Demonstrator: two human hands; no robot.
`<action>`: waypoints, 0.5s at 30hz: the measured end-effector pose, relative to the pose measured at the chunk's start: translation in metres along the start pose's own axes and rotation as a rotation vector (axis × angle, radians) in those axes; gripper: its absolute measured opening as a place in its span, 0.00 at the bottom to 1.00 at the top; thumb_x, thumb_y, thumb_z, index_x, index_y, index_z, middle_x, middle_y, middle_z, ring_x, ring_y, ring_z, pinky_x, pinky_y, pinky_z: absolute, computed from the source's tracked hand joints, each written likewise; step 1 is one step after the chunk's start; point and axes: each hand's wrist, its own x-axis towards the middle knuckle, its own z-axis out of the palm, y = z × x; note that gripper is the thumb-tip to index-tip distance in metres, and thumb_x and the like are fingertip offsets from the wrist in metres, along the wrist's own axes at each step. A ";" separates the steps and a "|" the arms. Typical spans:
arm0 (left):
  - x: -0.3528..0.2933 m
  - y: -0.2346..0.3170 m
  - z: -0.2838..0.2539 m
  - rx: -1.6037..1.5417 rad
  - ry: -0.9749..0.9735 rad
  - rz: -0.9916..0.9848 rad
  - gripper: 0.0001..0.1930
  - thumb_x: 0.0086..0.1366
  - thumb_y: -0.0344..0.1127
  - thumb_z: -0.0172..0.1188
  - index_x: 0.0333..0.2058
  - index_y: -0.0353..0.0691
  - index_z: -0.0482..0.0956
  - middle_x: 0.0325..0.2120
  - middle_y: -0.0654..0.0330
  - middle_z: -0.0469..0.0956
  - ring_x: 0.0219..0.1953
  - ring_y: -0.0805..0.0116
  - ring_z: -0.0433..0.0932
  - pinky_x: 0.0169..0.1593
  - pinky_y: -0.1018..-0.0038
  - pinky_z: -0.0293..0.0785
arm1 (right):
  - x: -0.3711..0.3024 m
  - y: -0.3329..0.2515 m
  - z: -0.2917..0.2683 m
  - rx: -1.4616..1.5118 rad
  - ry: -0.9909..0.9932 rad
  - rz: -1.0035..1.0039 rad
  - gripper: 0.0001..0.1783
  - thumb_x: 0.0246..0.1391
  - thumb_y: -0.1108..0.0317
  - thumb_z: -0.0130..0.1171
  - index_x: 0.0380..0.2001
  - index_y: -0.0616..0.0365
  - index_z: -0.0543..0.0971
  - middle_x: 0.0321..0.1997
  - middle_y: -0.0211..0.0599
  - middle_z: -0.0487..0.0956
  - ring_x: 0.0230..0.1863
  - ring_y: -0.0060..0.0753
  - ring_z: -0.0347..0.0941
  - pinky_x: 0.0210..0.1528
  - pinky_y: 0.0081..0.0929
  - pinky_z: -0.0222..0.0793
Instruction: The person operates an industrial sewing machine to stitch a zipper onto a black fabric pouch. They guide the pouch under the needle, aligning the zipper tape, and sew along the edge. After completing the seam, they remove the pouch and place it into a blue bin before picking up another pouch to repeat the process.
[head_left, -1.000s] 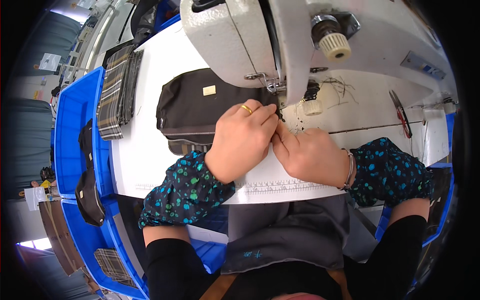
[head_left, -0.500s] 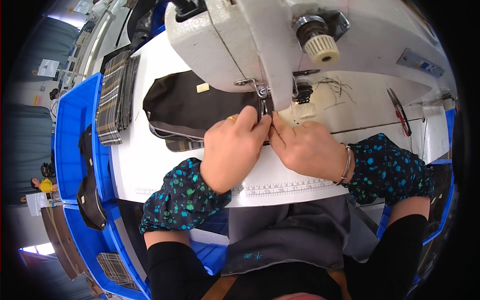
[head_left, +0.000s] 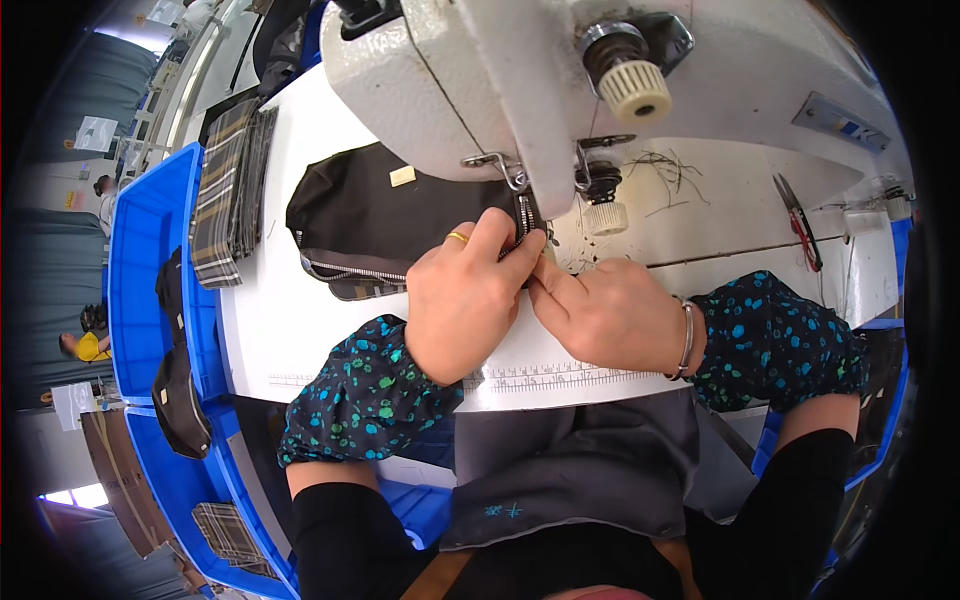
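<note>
Two hands show in the head view: our left hand (head_left: pixel 462 300) and right hand (head_left: pixel 615 315) pinch the dark zippered piece (head_left: pixel 350 215) by the sewing machine (head_left: pixel 450 85), back from the surface's (head_left: pixel 275 330) front edge. We judge it partly assembled, zip-end work remaining; stitches are indistinct.

Sewing table (head_left: pixel 330 345): sewing machine (head_left: pixel 425 110) behind the hands, 2 bins at the left, scissors (head_left: pixel 802 228) at the right.
The fabric piece (head_left: pixel 370 225) lies left of the machine's needle area, its right end under the left hand (head_left: pixel 463 300); the right hand (head_left: pixel 615 315) is just beside. The ruler (head_left: pixel 560 380) runs along the near edge, before both hands; thread scraps (head_left: pixel 672 182) lie behind the right hand. A cloth stack (head_left: pixel 230 190) lies at the table's left edge, beside the upper bin (head_left: pixel 128 300); folded cloth (head_left: pixel 232 535) lies in the lower bin (head_left: pixel 160 470).
</note>
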 end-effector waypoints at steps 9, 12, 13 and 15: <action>0.004 0.000 -0.003 0.014 -0.053 -0.022 0.22 0.51 0.29 0.71 0.47 0.54 0.89 0.39 0.69 0.78 0.37 0.64 0.81 0.30 0.69 0.78 | 0.000 0.001 0.002 -0.019 0.004 0.033 0.11 0.48 0.68 0.63 0.33 0.66 0.82 0.44 0.57 0.85 0.18 0.26 0.78 0.19 0.28 0.71; 0.008 -0.003 0.000 0.006 -0.074 -0.055 0.18 0.55 0.30 0.70 0.45 0.53 0.89 0.39 0.68 0.78 0.36 0.62 0.82 0.29 0.66 0.78 | 0.004 0.008 0.004 -0.066 0.012 0.049 0.10 0.48 0.68 0.63 0.33 0.63 0.81 0.41 0.49 0.85 0.17 0.26 0.77 0.19 0.28 0.71; 0.011 -0.003 0.001 0.012 -0.080 -0.063 0.16 0.55 0.31 0.70 0.45 0.52 0.88 0.39 0.67 0.78 0.35 0.61 0.83 0.28 0.66 0.78 | 0.005 0.011 0.005 -0.056 0.011 0.067 0.09 0.49 0.68 0.63 0.33 0.62 0.80 0.38 0.45 0.84 0.18 0.26 0.77 0.19 0.28 0.71; 0.014 -0.005 0.004 0.016 -0.111 -0.043 0.22 0.54 0.33 0.70 0.50 0.46 0.85 0.39 0.62 0.74 0.42 0.58 0.81 0.30 0.65 0.81 | 0.006 0.016 0.008 -0.036 0.009 0.103 0.08 0.49 0.69 0.63 0.32 0.60 0.80 0.34 0.38 0.82 0.19 0.27 0.77 0.20 0.28 0.71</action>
